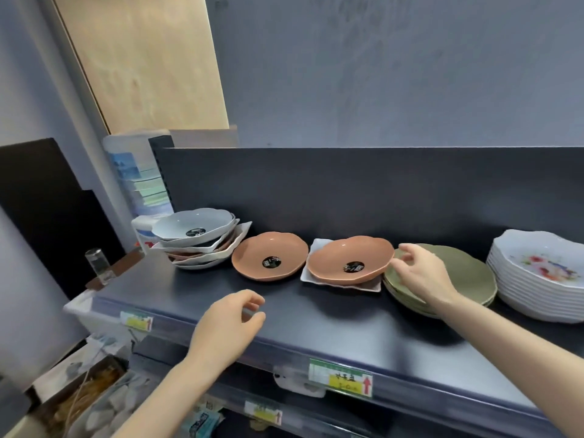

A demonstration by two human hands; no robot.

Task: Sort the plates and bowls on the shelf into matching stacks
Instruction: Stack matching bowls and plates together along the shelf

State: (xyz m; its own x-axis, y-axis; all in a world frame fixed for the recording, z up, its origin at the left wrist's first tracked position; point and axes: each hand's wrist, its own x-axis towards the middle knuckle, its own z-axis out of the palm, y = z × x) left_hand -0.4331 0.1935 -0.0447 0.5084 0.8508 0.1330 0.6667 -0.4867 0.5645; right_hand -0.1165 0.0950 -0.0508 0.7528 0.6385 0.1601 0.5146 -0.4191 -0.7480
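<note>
Nearest the camera, the left hand (226, 324) hovers above the front edge of the dark shelf (196, 286), its fingers loosely curled with nothing in them — a released grip. Just below it, price labels (341, 377) are stuck along the shelf's front lip.

Farther in, the right hand (422, 273) reaches over the stack of green plates (471, 273), fingers spread and empty, fingertips right at the rim of the pink bowl (350, 263); whether they touch it cannot be told. That pink bowl sits tilted on a white square plate (308, 273), just left of the green plates. A second pink bowl (270, 260) lies directly on the shelf, left of the white square plate and close beside it.

Left of that second pink bowl stands a mixed, uneven pile (202, 248) of white and pinkish dishes, with a white bowl (194, 229) on top. Right of the green plates — at the picture's edge — stands a neat stack of flowered white plates (537, 279)
</note>
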